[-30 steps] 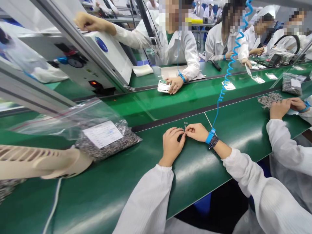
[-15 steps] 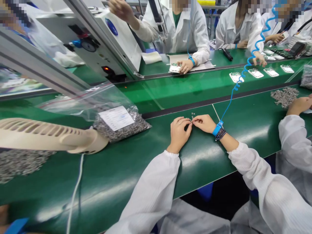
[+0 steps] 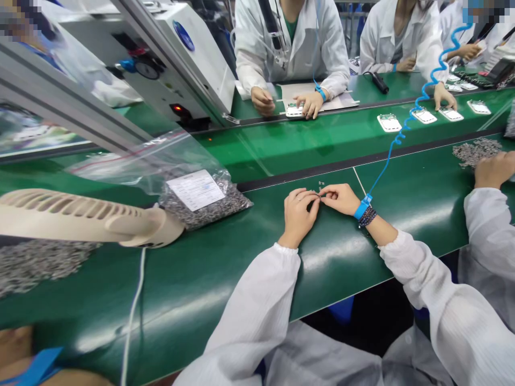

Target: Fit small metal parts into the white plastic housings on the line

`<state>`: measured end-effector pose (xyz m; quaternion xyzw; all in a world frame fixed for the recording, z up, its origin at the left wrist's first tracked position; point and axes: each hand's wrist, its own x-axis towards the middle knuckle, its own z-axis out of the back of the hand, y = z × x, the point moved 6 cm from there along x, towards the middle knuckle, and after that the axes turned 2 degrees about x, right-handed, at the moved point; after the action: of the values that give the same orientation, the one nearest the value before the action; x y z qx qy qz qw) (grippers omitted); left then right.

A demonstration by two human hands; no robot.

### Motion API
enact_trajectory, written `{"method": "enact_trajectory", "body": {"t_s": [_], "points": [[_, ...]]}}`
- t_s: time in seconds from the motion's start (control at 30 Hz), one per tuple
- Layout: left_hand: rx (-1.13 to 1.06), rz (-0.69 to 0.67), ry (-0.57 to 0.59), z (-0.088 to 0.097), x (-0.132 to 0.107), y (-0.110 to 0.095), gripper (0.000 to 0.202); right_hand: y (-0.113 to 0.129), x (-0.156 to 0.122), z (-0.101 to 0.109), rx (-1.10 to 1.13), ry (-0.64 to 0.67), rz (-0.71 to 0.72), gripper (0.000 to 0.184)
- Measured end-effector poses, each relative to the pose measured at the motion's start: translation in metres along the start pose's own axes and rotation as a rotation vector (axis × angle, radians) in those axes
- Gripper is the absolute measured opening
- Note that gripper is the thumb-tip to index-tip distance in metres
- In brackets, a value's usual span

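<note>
My left hand (image 3: 298, 214) and my right hand (image 3: 341, 200) meet fingertip to fingertip just above the green bench. Both are closed in a pinch around a tiny grey part (image 3: 319, 196), too small to make out exactly and mostly hidden by the fingers. A few more tiny parts (image 3: 321, 184) lie on the bench right behind the fingertips. My right wrist wears a blue strap (image 3: 363, 207) with a coiled blue cord (image 3: 410, 115) running up from it. To the left of my hands lies a clear zip bag (image 3: 209, 206) full of small grey parts, with a white label.
A beige fan (image 3: 80, 217) with a white cable (image 3: 134, 305) stands at left, beside a heap of grey parts (image 3: 44, 262). Across the green conveyor (image 3: 257, 153), people in white coats handle white boards (image 3: 389, 123). A neighbour's hand (image 3: 494, 169) is at right, near another heap (image 3: 475, 151).
My hands stay together with the same pinch, the fingers shifting only slightly. Across the line, a person's raised hand has come down to the bench. The view has shifted a little.
</note>
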<state>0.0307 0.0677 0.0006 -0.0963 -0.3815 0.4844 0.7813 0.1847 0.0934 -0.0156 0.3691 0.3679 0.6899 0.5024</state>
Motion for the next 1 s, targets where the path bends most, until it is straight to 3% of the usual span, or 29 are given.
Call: {"method": "enact_trajectory", "body": {"t_s": [1.0], "points": [[-0.014,0.026,0.002,-0.0004,0.0013,0.0005,0.016,-0.0038,-0.0010,-0.0017,-0.003,0.012,-0.023,0.013]]}}
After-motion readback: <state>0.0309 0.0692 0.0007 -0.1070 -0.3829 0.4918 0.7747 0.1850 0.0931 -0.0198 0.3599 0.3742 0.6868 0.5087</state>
